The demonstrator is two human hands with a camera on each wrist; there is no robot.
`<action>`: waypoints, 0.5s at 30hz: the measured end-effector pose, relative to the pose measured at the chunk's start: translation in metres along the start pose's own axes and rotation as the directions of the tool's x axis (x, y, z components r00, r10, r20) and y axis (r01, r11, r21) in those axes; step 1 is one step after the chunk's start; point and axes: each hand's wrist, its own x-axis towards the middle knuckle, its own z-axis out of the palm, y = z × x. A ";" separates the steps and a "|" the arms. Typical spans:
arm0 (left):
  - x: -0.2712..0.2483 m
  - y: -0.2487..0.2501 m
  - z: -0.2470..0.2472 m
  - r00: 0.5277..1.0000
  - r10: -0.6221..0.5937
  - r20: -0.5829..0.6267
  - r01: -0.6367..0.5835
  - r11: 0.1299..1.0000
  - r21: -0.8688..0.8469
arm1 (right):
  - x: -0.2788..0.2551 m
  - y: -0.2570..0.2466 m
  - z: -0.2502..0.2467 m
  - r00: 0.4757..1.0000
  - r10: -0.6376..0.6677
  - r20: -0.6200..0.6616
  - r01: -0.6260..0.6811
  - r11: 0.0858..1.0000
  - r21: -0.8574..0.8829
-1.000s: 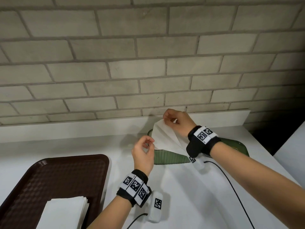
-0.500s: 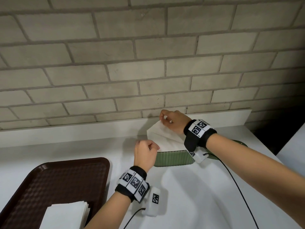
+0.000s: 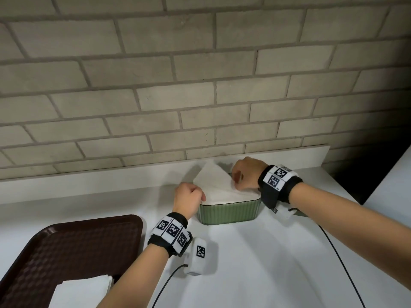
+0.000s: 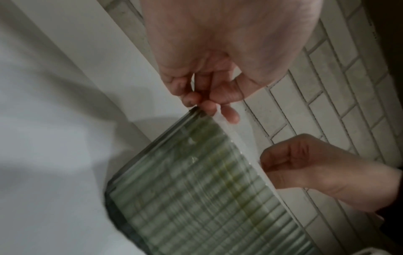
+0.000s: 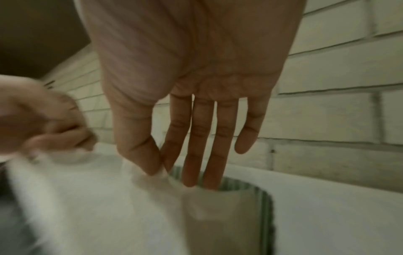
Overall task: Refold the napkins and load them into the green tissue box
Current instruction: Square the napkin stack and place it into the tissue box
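Observation:
The green ribbed tissue box (image 3: 229,213) stands on the white counter near the wall. A white folded napkin (image 3: 213,184) lies across its open top, with one corner sticking up at the back. My left hand (image 3: 201,197) pinches the napkin's near-left edge at the box's corner; the left wrist view shows the hand (image 4: 209,105) at the napkin (image 4: 240,141) along the box (image 4: 196,189). My right hand (image 3: 235,181) pinches the napkin's right part between thumb and forefinger. In the right wrist view, the hand's (image 5: 162,170) other fingers point straight down inside the box rim (image 5: 267,207).
A brown tray (image 3: 73,247) sits at the near left, holding a stack of white napkins (image 3: 82,292). A brick wall with a white ledge (image 3: 89,174) runs right behind the box. A black cable (image 3: 333,252) trails across the counter at the right.
Both hands have come down with the napkin, from above the box onto its open top. The right hand's fingers now reach into the box.

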 end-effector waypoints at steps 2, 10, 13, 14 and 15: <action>0.001 -0.002 0.000 1.000 -0.011 0.003 0.011 1.000 -0.027 | 0.002 0.010 -0.011 0.998 -0.001 -0.058 0.005 0.998 0.066; 0.004 0.000 0.006 0.993 0.035 0.111 -0.049 0.991 0.122 | 0.007 0.013 -0.027 0.988 -0.081 -0.132 0.095 0.990 0.103; 0.002 0.001 0.007 0.981 0.164 0.106 -0.195 0.846 0.497 | 0.008 0.012 -0.023 0.986 -0.093 -0.136 0.107 0.989 0.101; -0.001 0.003 0.009 0.961 0.251 0.115 -0.271 0.784 0.559 | 0.009 0.012 -0.022 0.985 -0.095 -0.145 0.110 0.989 0.100; -0.003 0.008 0.012 0.929 0.335 0.156 -0.362 0.744 0.562 | 0.009 0.011 -0.021 0.983 -0.094 -0.156 0.110 0.989 0.095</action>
